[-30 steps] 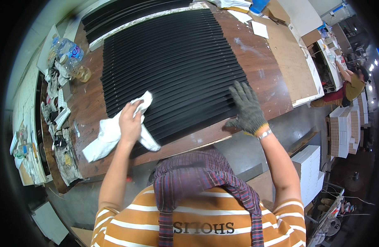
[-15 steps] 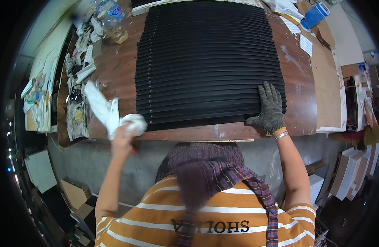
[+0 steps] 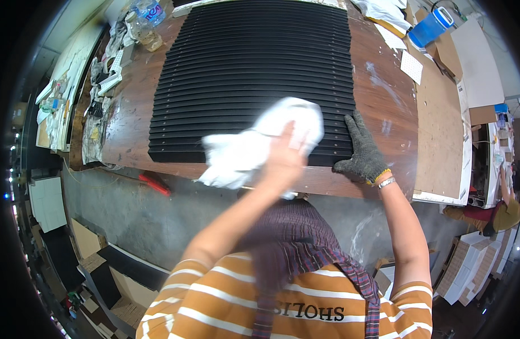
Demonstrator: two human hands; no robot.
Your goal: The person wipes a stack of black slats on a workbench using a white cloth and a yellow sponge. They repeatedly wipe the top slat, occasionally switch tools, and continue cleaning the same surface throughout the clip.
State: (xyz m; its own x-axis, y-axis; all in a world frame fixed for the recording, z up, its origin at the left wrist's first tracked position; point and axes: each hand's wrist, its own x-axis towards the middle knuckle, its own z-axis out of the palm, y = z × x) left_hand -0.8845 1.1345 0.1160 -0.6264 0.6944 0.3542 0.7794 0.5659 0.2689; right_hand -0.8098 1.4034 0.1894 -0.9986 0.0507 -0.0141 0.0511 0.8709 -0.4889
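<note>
A large stack of black ribbed slats (image 3: 254, 73) lies across a brown wooden workbench (image 3: 384, 101). My left hand (image 3: 285, 161), bare, presses a crumpled white cloth (image 3: 260, 144) against the near edge of the black slats. The cloth covers the lower middle of the stack. My right hand (image 3: 361, 152) wears a grey knit glove and rests flat on the near right corner of the slats, fingers spread.
Plastic bottles (image 3: 144, 20) and cluttered tools (image 3: 102, 85) line the bench's left end. A blue jug (image 3: 429, 25), paper sheets and brown boards (image 3: 440, 113) sit at the right. A red tool (image 3: 155, 183) lies below the bench edge. Another person (image 3: 505, 209) is at the far right.
My left hand has swung the white cloth from the bench's left front corner rightward onto the slats' near middle. My gloved right hand stays on the right corner.
</note>
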